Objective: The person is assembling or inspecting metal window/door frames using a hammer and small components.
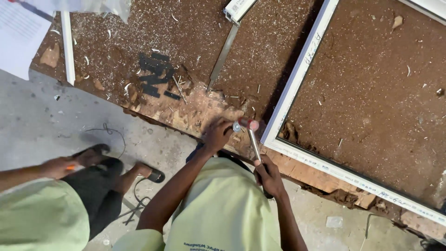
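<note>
My right hand (269,177) grips the metal handle of a small hammer (251,135). Its red and pale head rests at the worn front edge of the brown chipboard worktop (195,42). My left hand (218,132) sits curled on that edge, fingertips right beside the hammer head. Motion blur hides whether it pinches anything. The corner of a white window frame (297,79) lies just right of the hammer.
A flat metal strip (223,56), black plastic pieces (155,76) and a white profile strip (68,46) lie on the shavings-strewn worktop. Another person stands at left in sandals (155,174), their hand (58,167) on something orange. A thin cable (111,132) lies on the concrete floor.
</note>
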